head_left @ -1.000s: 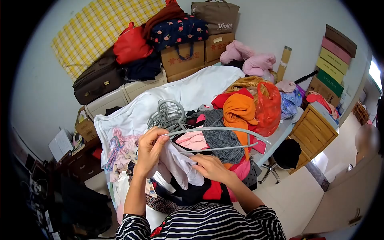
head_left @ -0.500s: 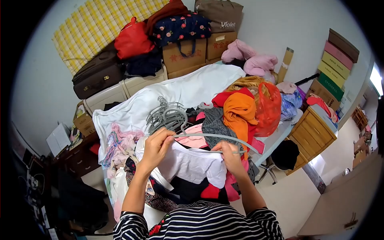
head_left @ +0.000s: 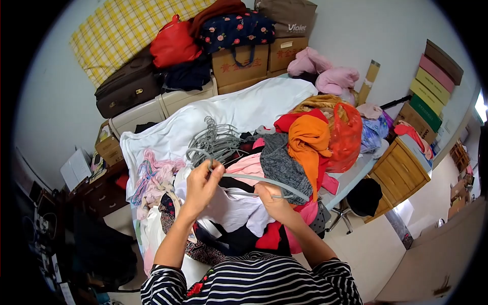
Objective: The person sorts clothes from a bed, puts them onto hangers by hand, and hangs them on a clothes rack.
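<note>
My left hand point(head_left: 203, 184) is closed round the neck of a grey clothes hanger point(head_left: 272, 180), just below its hook. The hanger's arm stretches to the right over a white garment point(head_left: 231, 206), which hangs loosely beneath. My right hand point(head_left: 275, 199) is closed on the white garment's upper edge, at the hanger's lower bar. Whether it also grips the bar cannot be told. Behind my hands lies a bunch of grey hangers point(head_left: 216, 140). A dark grey garment point(head_left: 284, 160) and a pink garment point(head_left: 248, 168) lie just beyond the hanger.
An orange garment point(head_left: 309, 137) and a red plastic bag point(head_left: 346, 140) are heaped at the right. Pink and blue striped cloth point(head_left: 152, 175) lies at the left on the white sheet point(head_left: 168, 122). A wooden drawer cabinet point(head_left: 399, 173) and black stool point(head_left: 363, 197) stand at right.
The hanger has shifted left between my hands; its hook now rises above my left hand. My right hand has moved left along with the white garment's edge.
</note>
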The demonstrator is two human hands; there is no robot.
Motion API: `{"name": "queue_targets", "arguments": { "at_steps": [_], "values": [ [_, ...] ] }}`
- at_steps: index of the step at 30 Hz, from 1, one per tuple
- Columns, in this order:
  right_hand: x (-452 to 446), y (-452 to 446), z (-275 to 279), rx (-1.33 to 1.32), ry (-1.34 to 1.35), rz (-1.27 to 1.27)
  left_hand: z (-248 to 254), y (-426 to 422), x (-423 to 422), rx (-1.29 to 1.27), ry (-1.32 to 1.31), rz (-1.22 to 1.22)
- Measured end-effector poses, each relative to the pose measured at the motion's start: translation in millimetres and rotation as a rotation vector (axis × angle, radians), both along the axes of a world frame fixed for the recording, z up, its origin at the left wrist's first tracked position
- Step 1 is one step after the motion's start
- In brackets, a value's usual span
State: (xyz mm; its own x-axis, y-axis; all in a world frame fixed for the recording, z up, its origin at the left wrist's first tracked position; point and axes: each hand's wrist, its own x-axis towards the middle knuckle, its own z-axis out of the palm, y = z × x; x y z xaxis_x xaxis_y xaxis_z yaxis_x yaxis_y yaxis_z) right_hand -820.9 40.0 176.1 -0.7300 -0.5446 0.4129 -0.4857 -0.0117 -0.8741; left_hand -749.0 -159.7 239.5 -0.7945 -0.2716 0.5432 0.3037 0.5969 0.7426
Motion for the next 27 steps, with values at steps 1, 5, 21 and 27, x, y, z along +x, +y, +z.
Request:
{"name": "queue_targets", "arguments": {
  "at_steps": [1,5,21,27],
  "values": [
    [-0.6,4.7,7.2,0.002,0.000,0.004,2.4,-8.6,0.7,-0.018,-0.049,-0.006],
    [-12.9,21.6,18.0,0.243,0.422,0.043,-9.2,-55.5,-1.8,0.147,0.017,0.079],
    [-37.3,48.2,-3.6,0.149,-0.059,-0.222,-57.3,-51.4,29.5,0.110,-0.394,-0.233],
    [-16.9,41.1,9.7,0.455,0.140,0.040,-66.8,-57.4,36.7,0.064,-0.306,-0.189]
  ]
}}
